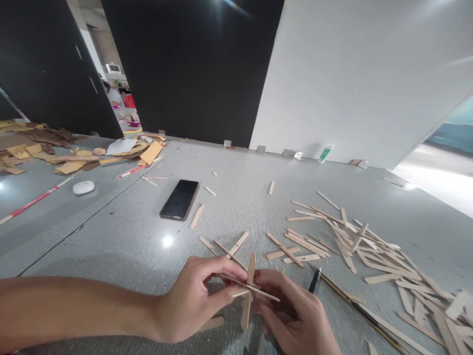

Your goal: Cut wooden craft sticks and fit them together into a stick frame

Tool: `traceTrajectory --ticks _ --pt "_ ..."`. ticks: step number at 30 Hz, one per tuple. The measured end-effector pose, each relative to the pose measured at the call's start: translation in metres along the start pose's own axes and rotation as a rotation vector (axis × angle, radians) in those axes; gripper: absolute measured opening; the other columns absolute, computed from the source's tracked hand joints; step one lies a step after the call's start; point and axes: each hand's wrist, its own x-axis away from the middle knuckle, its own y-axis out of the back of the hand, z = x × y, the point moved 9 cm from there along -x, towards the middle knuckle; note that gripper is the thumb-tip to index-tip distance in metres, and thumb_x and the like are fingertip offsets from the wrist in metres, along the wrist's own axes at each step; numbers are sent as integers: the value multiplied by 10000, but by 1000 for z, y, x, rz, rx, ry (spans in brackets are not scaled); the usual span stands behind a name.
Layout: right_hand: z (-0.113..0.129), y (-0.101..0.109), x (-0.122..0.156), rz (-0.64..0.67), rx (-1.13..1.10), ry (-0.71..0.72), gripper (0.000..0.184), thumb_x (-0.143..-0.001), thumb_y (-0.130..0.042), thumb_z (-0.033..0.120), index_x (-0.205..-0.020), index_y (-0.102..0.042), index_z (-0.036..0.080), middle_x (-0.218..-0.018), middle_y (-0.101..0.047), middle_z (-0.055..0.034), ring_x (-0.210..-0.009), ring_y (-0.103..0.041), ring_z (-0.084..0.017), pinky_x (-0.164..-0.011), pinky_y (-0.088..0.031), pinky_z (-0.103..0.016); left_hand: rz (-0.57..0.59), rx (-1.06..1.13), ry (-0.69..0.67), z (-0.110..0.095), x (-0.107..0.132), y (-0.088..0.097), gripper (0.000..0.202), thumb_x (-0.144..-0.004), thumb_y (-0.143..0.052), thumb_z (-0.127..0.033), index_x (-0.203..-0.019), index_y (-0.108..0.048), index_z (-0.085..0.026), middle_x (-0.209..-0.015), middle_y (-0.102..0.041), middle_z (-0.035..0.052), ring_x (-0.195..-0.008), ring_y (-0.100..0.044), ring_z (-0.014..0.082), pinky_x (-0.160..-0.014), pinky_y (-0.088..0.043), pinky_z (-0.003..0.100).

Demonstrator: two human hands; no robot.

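Note:
Between my two hands, just above the grey table, are several wooden craft sticks (245, 315) crossing one another at a shared middle. My left hand (199, 296) pinches them from the left, thumb below and fingers above. From the right, my right hand (291, 310) closes on the same crossing, its fingertips partly hidden behind the sticks. Just beyond my fingers lie more loose sticks (238, 244), some crossed. Another stick (213, 323) lies under my left wrist. A black pen (315, 280) rests beside my right hand.
A heap of craft sticks (388, 261) spreads across the right, with a long dark, gold-edged rod (364, 313) near it. A phone (180, 199) and a white earbud case (83, 187) lie left. Leather scraps (70, 158) cover the far left. Black and white panels (195, 74) stand behind.

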Motion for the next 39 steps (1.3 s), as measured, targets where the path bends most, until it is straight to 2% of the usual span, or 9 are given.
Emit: traceTrajectory --ticks 3,6,9,14,21,27,30,32,39 --pt "11 9 1 -95 59 95 242 -993 -522 144 -1190 -571 276 -1217 -696 -91 -882 -773 -177 -726 -649 -245 -41 -2 10 2 1 3 104 -899 -744 -150 -980 -792 -195 -915 -820 27 -853 -761 171 -813 -589 251" --pt "23 13 1 -124 101 179 259 -988 -517 123 -1189 -563 278 -1214 -671 -94 -968 -761 -193 -758 -643 -248 -57 -5 23 2 0 5 130 -895 -715 -113 -956 -797 -194 -901 -819 28 -849 -763 179 -798 -588 255" --pt "30 14 0 -130 130 229 201 -996 -537 133 -1128 -590 276 -1062 -700 -50 -851 -746 -160 -710 -615 -214 -45 -50 6 -2 -2 4 135 -888 -716 -105 -933 -806 -196 -886 -821 26 -838 -757 180 -787 -573 254" --pt "20 14 -2 -106 164 138 113 -1031 -534 199 -1025 -632 255 -803 -707 9 -624 -682 -124 -562 -548 -167 -9 -64 -22 -5 -2 1 85 -912 -730 -150 -918 -804 -193 -886 -816 24 -835 -743 170 -796 -554 249" --pt "13 11 -1 -105 153 96 120 -1034 -531 263 -1007 -646 243 -778 -727 -3 -598 -684 -134 -562 -558 -189 17 -30 1 -1 -1 -1 93 -910 -722 -143 -931 -799 -191 -894 -811 28 -853 -743 175 -809 -560 254" --pt "2 5 -4 -85 87 15 187 -998 -547 258 -1169 -622 238 -849 -745 -28 -616 -707 -143 -519 -546 -208 4 9 41 2 -2 -1 64 -908 -731 -177 -918 -793 -189 -894 -814 33 -848 -753 171 -798 -573 241" --pt "1 1 -5 -54 75 17 145 -993 -552 265 -1115 -627 241 -912 -771 -35 -605 -684 -126 -534 -536 -204 23 43 54 4 -1 -3 61 -911 -731 -198 -919 -790 -182 -902 -815 46 -869 -764 190 -822 -587 266" --pt "1 -1 -4 -34 79 16 126 -1006 -537 278 -1082 -629 238 -849 -766 -18 -585 -666 -123 -529 -519 -203 41 59 64 5 0 -5 68 -915 -724 -198 -925 -787 -176 -905 -812 55 -884 -769 204 -839 -593 286" --pt "11 0 -3 -43 187 87 142 -1001 -518 226 -920 -635 229 -648 -592 46 -506 -521 -111 -481 -428 -199 74 64 79 7 -1 -8 76 -900 -701 -144 -910 -774 -163 -875 -795 46 -851 -749 191 -804 -579 271"
